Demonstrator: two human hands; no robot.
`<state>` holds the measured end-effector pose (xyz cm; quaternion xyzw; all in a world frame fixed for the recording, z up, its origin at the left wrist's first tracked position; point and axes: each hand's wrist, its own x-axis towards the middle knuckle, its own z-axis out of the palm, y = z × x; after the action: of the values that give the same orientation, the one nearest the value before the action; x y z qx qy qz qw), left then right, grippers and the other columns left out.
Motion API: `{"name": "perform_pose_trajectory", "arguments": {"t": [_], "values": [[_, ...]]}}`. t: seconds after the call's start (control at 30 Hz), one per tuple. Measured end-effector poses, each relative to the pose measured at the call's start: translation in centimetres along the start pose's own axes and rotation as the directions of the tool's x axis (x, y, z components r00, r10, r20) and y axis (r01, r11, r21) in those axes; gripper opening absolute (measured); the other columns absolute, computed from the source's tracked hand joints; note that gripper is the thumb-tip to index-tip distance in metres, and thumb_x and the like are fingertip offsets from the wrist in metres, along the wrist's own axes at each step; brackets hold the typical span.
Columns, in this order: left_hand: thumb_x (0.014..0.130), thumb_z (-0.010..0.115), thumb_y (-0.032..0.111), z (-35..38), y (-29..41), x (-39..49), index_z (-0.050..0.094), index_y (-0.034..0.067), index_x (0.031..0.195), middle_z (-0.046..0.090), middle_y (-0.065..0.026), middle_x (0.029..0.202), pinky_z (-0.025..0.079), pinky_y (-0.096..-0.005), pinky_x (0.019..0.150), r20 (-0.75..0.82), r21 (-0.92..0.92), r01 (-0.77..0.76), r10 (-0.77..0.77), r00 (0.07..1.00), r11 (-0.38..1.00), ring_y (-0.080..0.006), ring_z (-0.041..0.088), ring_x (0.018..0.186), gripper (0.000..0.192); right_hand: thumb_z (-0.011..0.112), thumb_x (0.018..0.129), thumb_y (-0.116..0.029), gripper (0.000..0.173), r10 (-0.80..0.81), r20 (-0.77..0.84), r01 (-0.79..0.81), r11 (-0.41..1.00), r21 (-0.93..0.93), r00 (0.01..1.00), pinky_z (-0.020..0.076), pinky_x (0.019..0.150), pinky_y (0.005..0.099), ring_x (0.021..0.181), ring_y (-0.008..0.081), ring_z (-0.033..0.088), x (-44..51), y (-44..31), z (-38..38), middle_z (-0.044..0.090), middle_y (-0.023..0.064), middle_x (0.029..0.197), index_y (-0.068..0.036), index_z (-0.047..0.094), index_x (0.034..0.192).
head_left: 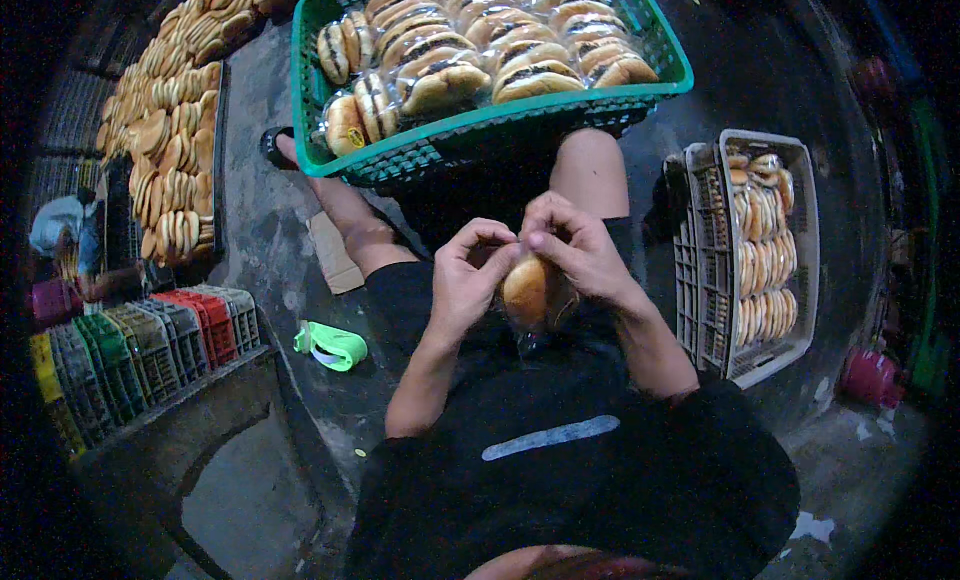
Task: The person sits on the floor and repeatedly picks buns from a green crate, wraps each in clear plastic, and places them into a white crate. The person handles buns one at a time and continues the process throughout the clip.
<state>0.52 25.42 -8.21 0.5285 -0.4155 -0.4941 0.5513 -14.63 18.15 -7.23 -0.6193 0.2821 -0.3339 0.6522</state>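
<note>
Between my hands, in front of my torso, is a browned bread bun point(525, 291) in a clear plastic bag. My left hand point(480, 268) pinches the bag's upper edge between thumb and fingers. On the other side, my right hand point(574, 246) grips the same edge, its fingertips close to the left ones. Beyond them a green plastic crate point(480, 126) holds rows of bagged, filled buns point(442, 77); a round sticker shows on one bun at its near left corner.
Grey stacked crates point(739, 257) with bagged buns stand at the right. Many unbagged buns point(176, 145) lie on a rack at the left. A green tape roll point(334, 347) and cardboard point(334, 257) lie on the floor. Coloured crates point(150, 347) and another person point(67, 231) are far left.
</note>
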Motion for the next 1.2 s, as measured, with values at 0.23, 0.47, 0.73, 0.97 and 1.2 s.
{"name": "perform_pose_trajectory", "arguments": {"t": [0.23, 0.47, 0.73, 0.97, 1.2], "values": [[0.083, 0.062, 0.014, -0.6, 0.2, -0.8, 0.054, -0.001, 0.100, 0.061, -0.0083, 0.082, 0.047, -0.0228, 0.068, -0.061, 0.306, 0.045, -0.028, 0.998, 0.951, -0.0115, 0.059, 0.077, 0.024, 0.061, 0.082, -0.016, 0.016, -0.009, -0.226, -0.033, 0.983, -0.180, 0.974, 0.0476, 0.063, 0.0281, 0.066, 0.0171, 0.059, 0.0, 0.5, 1.9, 0.059, 0.0072, 0.075, 0.000, 0.060, 0.085], [0.084, 0.058, 0.011, -0.7, 2.0, -0.1, 0.057, -0.002, 0.094, 0.058, -0.0095, 0.078, 0.045, -0.0324, 0.065, 0.092, 0.576, -0.015, -0.047, 0.995, 0.817, -0.0178, 0.058, 0.074, 0.016, 0.061, 0.078, -0.007, 0.021, -0.152, 0.023, 0.124, 0.706, -0.697, 0.988, 0.0443, 0.065, 0.0367, 0.071, 0.0295, 0.055, -0.1, -0.1, 1.0, 0.056, 0.0146, 0.072, -0.004, 0.063, 0.098], [0.084, 0.049, 0.011, -1.4, -4.7, -1.0, 0.057, -0.002, 0.089, 0.057, -0.0089, 0.089, 0.041, -0.0288, 0.079, 0.192, 0.330, 0.436, -0.511, 0.838, 0.837, -0.0184, 0.053, 0.090, 0.016, 0.063, 0.079, -0.024, 0.035, -0.107, -0.042, 0.025, 0.556, -0.831, 0.993, 0.0473, 0.073, 0.0404, 0.079, 0.0316, 0.059, -5.3, 2.2, 3.3, 0.060, 0.0155, 0.083, 0.002, 0.056, 0.102], [0.088, 0.052, 0.020, 4.8, -4.9, -2.2, 0.057, -0.002, 0.095, 0.055, -0.0112, 0.096, 0.041, -0.0299, 0.083, -0.071, 0.245, -0.003, 0.021, 0.997, 0.970, -0.0218, 0.053, 0.092, 0.023, 0.065, 0.079, -0.031, 0.044, 0.212, -0.387, -0.342, 0.888, -0.308, 0.898, 0.0460, 0.072, 0.0361, 0.075, 0.0236, 0.059, -5.7, 2.5, -1.1, 0.058, 0.0126, 0.083, 0.001, 0.050, 0.105], [0.087, 0.051, 0.013, 7.8, -5.8, 1.2, 0.057, -0.002, 0.088, 0.056, -0.0073, 0.088, 0.043, -0.0263, 0.077, -0.459, 0.088, -0.020, 0.058, 0.887, 0.996, -0.0152, 0.054, 0.084, 0.016, 0.052, 0.082, -0.051, 0.067, 0.359, -0.729, -0.796, 0.431, -0.425, 0.583, 0.0446, 0.079, 0.0439, 0.092, 0.0394, 0.056, -4.3, 16.7, -13.3, 0.059, 0.0248, 0.098, 0.003, 0.041, 0.121]]}}
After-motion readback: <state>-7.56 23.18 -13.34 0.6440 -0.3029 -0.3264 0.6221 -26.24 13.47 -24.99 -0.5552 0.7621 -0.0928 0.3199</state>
